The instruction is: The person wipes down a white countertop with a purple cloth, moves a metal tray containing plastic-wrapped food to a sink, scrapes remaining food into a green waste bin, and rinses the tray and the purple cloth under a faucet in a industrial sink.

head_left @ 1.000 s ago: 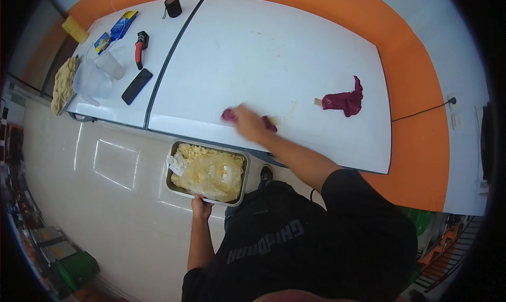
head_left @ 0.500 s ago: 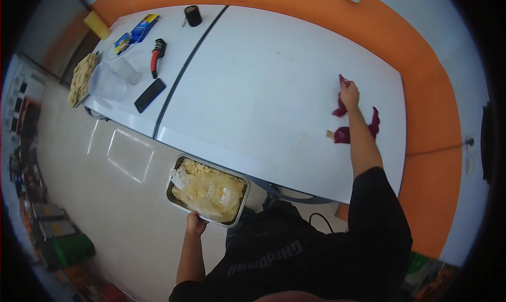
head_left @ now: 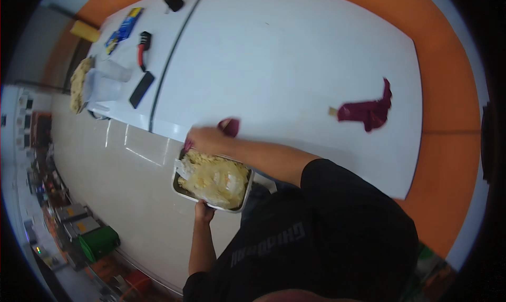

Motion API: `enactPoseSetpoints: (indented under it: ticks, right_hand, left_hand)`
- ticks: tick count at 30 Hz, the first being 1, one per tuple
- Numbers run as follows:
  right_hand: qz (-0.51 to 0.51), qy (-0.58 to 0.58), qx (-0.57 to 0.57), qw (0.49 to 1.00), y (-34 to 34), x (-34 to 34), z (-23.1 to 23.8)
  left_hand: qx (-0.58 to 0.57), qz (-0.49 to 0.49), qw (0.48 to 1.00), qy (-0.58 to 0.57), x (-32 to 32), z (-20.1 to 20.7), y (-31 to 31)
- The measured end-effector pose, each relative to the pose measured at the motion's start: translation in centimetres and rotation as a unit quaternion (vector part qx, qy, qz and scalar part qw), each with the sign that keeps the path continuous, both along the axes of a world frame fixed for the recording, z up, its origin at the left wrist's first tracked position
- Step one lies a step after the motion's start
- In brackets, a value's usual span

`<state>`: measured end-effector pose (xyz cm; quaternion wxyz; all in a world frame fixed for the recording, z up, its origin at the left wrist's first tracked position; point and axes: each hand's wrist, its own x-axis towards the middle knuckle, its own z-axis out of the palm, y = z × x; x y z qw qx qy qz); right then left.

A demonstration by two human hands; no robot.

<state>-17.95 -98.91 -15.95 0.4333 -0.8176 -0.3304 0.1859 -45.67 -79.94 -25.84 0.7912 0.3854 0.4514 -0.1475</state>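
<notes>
My left hand (head_left: 204, 211) grips the near rim of a metal tray (head_left: 249, 195), held beyond the table's front edge. Inside lies a pale yellow, crumbly mass (head_left: 201, 158), partly covered by a thin translucent plastic bag (head_left: 217, 183). My right hand (head_left: 206, 139) is closed around a maroon cloth (head_left: 230, 127) at the tray's far rim; bits of the cloth stick out on both sides of the fist. Whether that hand also touches the rim, I cannot tell. A second maroon cloth (head_left: 363, 112) with a tan tag lies crumpled on the right of the table.
On the white table's (head_left: 274, 54) left part lie a phone (head_left: 142, 90), a red-and-black handheld tool (head_left: 143, 51), blue-yellow packets (head_left: 125, 30), a black cup (head_left: 173, 1) and clear plastic containers (head_left: 104, 85). A green bin (head_left: 99, 244) stands far left on the floor.
My right hand has carried one maroon cloth from the table's right side leftward to the tray's far rim. The tray, in my left hand, sits slightly higher in view; the view has shifted.
</notes>
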Motion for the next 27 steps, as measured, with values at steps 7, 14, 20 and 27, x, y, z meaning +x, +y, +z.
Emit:
enactPoseSetpoints:
  ticks: [7,14,20,27]
  right_hand:
    - [-0.145,0.354,0.244,0.891,-15.8,-6.6,6.1]
    - [-0.564,-0.01,0.057,0.824,-40.9,0.2,6.9]
    - [-0.446,-0.233,-0.162,0.849,-31.3,2.8,-3.3]
    - [-0.131,0.031,0.025,0.991,-8.4,-12.1,-0.8]
  left_hand:
    - [-0.047,0.008,0.998,-0.028,-1.5,-0.7,-2.0]
    - [-0.026,-0.008,0.999,-0.018,-1.4,-0.2,-2.7]
    - [-0.022,-0.042,0.999,-0.012,-1.3,0.6,-2.9]
    - [-0.033,-0.035,0.999,-0.023,-1.0,2.0,-4.1]
